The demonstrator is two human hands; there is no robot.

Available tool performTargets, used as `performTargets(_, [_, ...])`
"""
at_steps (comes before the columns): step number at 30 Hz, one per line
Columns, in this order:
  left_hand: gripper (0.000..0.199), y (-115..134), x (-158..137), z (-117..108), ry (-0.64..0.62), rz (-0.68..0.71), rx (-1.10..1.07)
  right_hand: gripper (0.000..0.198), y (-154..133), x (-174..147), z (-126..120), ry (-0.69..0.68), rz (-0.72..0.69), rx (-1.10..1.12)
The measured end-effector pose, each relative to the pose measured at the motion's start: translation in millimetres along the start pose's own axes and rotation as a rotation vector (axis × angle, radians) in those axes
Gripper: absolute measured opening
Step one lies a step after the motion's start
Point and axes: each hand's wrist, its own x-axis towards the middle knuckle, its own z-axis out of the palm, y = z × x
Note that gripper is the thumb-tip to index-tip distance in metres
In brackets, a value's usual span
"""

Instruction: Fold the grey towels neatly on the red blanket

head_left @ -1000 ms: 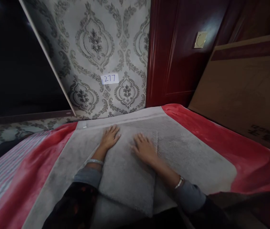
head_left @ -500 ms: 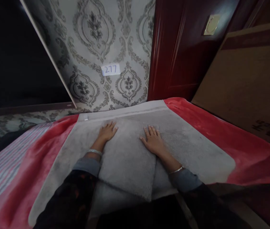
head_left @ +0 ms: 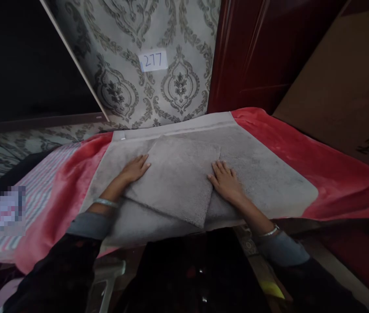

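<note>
A folded grey cloth [head_left: 174,178], fuzzy like a towel, lies flat and turned at an angle on a larger grey fabric [head_left: 269,174] of nearly the same shade. At its left edge rests my left hand [head_left: 135,168], palm down with the fingers stretched out. My right hand [head_left: 226,180] lies flat along the right edge, fingers a little spread. Neither hand grips anything. Beneath the grey fabric a red plush blanket [head_left: 341,182] shows on both sides.
Behind the surface stands a patterned wall with a paper label [head_left: 153,60] reading 277. A dark screen [head_left: 31,65] is at the left, a cardboard box [head_left: 344,78] at the right beside a dark red door [head_left: 253,56]. Striped fabric [head_left: 37,191] lies at the left.
My hands have moved apart, from the cloth's upper part to its left and right edges. The camera view has tilted downward. The folded cloth keeps its shape.
</note>
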Motion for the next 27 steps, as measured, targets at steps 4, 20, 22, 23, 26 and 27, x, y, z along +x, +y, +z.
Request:
performTargets(4, [0.065,31,-48,1,0.095,0.037,0.063,0.067,-47,-24,-6,0.067,-0.173,0.073])
performTargets(20, [0.059,43,-118,46,0.311,0.05,0.055,0.057,-47,-87,39,0.243,-0.362,-0.018])
performTargets(22, [0.058,41,-124,49,0.338,0.039,0.051,0.056,-42,-95,44,0.286,-0.379,-0.005])
performTargets(23, [0.058,40,-128,50,0.347,0.03,0.048,0.056,-41,-98,46,0.303,-0.386,0.006])
performTargets(26, [0.059,40,-136,54,0.381,-0.016,0.046,0.058,-37,-106,50,0.344,-0.396,0.057])
performTargets(27, [0.06,40,-139,55,0.394,-0.033,0.049,0.059,-35,-109,51,0.355,-0.396,0.079])
